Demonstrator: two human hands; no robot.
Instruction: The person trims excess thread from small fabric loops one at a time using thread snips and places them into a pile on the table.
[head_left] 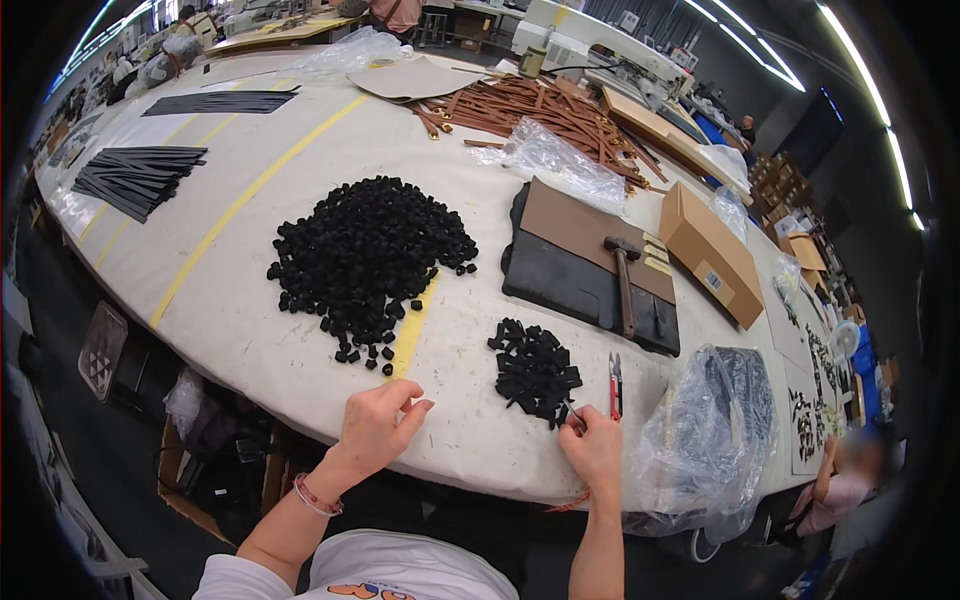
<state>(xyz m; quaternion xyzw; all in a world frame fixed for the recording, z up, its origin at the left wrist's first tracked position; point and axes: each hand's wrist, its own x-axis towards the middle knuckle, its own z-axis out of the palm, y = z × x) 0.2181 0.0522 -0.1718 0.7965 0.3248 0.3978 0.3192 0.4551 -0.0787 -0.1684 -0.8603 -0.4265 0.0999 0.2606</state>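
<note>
My left hand (378, 424) is over the table's near edge, just below a large heap of small black rolled pieces (365, 245). Its thumb and forefinger are apart, with nothing seen between them. My right hand (594, 446) pinches a thin metal tool with a pointed tip, which looks like tweezers (573, 411). The tip touches or nearly touches the near side of a smaller pile of short black strips (533, 370). A red-handled cutting tool (615, 388) lies just beyond my right hand.
A hammer (624, 280) rests on a dark slab (560, 292) with brown sheet material. Right of it are a cardboard box (708, 252) and a clear plastic bag (690, 435). Brown straps (545, 115) and black strips (140, 178) lie farther off. Another person (845, 480) sits at right.
</note>
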